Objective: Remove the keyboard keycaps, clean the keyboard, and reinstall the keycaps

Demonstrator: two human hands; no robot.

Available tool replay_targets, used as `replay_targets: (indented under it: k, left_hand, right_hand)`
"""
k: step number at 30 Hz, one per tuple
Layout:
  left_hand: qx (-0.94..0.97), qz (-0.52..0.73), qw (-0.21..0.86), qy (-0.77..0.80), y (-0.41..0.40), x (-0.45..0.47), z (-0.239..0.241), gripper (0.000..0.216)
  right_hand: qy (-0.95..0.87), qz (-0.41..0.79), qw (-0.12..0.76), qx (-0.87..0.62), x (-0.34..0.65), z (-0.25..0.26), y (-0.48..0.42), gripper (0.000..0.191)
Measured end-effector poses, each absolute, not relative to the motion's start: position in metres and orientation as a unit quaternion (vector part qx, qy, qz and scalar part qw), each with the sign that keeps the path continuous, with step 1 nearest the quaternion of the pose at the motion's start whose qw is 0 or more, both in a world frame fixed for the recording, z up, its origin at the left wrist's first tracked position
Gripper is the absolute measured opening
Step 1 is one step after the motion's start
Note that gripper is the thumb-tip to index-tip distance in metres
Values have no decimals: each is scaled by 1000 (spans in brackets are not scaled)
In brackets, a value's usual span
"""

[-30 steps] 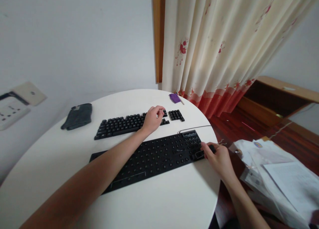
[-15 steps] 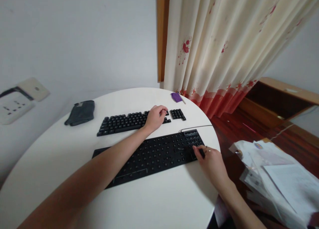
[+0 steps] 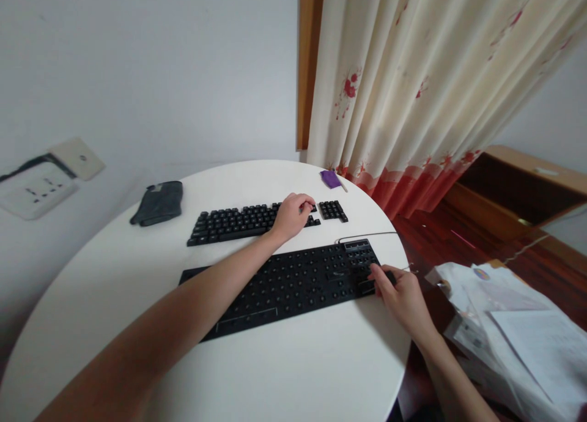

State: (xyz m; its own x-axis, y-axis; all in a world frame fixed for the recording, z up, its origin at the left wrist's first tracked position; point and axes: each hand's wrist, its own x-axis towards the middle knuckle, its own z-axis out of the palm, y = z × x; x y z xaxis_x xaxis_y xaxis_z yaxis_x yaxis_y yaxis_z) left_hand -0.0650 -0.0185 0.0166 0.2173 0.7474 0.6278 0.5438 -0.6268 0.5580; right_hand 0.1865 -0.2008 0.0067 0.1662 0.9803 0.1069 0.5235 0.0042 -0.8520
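A black keyboard (image 3: 293, 281) with its keycaps off over most of its face lies across the table, its switches showing. Behind it, black keycaps (image 3: 229, 223) lie in keyboard order, with a separate number-pad block (image 3: 332, 210) to the right. My left hand (image 3: 293, 216) rests over the right part of the loose keycaps. Its fingers are curled and pressed together; whatever they pinch is hidden. My right hand (image 3: 398, 290) is closed at the keyboard's right end, around a black-handled keycap puller (image 3: 391, 277) with thin wire sticking out past the knuckles.
The round white table (image 3: 293, 379) carries a dark pouch (image 3: 159, 203) at back left and a small purple cloth item (image 3: 330, 178) at back right. A cable (image 3: 367, 234) runs off the right edge. Bags and papers (image 3: 523, 330) lie beyond that edge; a curtain (image 3: 394, 104) hangs behind.
My right hand has drawn slightly right and away from the keyboard's number-pad area, and the puller's wire now shows beyond it. My left hand stays over the loose keycaps. The view has shifted slightly.
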Motion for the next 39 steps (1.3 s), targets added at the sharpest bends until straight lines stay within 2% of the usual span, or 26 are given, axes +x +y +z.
replay_targets:
  k: [8,14,17,20,24,27,32,39]
  left_hand:
    - [777,467,118,405,-18,-63,15,22]
    - [787,471,173,360,-24,-61,18,21]
    - [783,465,244,332,-31,-59,24,20]
    - [756,461,355,299,-34,-57,27,28]
    - [700,441,501,254,-31,-57,23,46]
    - [663,416,581,225,-28,-57,17,51]
    - [646,398,613,221,-28,-56,14,47]
    - [669,379,586,255,-32,-54,18,48]
  right_hand:
    - [-491,371,500,-610,198,10,-195,44]
    - [-482,309,585,-574,174,46,-159,42]
    - [-523,283,594,-542,153,66,-124,40]
    - [-557,274,591,-516,131,72,-91,40]
    - [-589,268,581,-494,110,61,-70,39]
    - [-597,260,581,-489,106,48,-72,39]
    - [-600,265,574,-490,112,36,-78,39]
    - [-627,267,546,-487,114,36,-82,39]
